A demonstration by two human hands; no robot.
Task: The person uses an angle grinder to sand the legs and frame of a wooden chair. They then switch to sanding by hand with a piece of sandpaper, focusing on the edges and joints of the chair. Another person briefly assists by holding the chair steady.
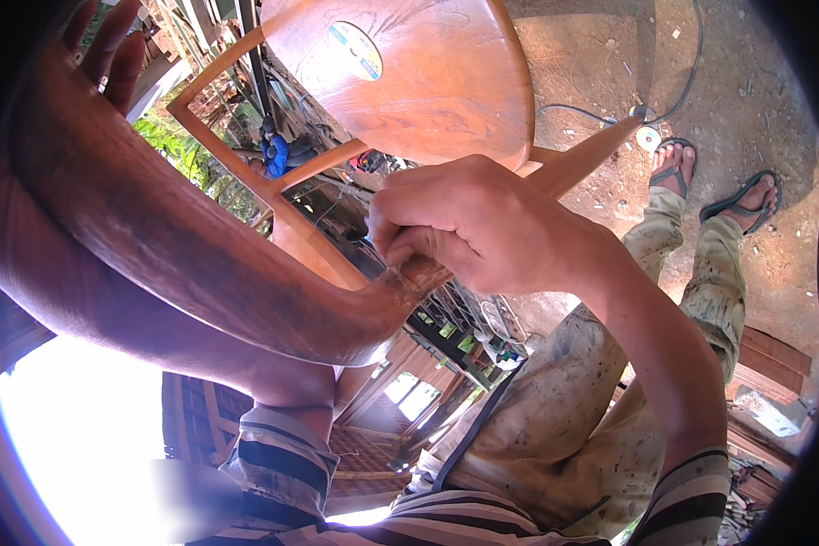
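A wooden chair lies tilted before me, its rounded brown seat [446, 109] bearing a round label [355, 51]. Its thick curved backrest rail [200, 246] sweeps from the upper left down to the middle. My left hand [114, 55] is wrapped around the far part of this rail; only several fingers show past its edge, and the palm is hidden. At the rail's near end, my right hand [491, 223] is closed, fingers curled and pressed against the wood. Whatever it pinches is hidden inside the fingers.
Slender chair legs and stretchers [318, 164] stick out around the seat. On the dirt floor [591, 64] lie a black cord [696, 64] and a white disc [648, 138]. My sandalled feet [673, 164] are nearby. A person in blue [276, 153] is in the background.
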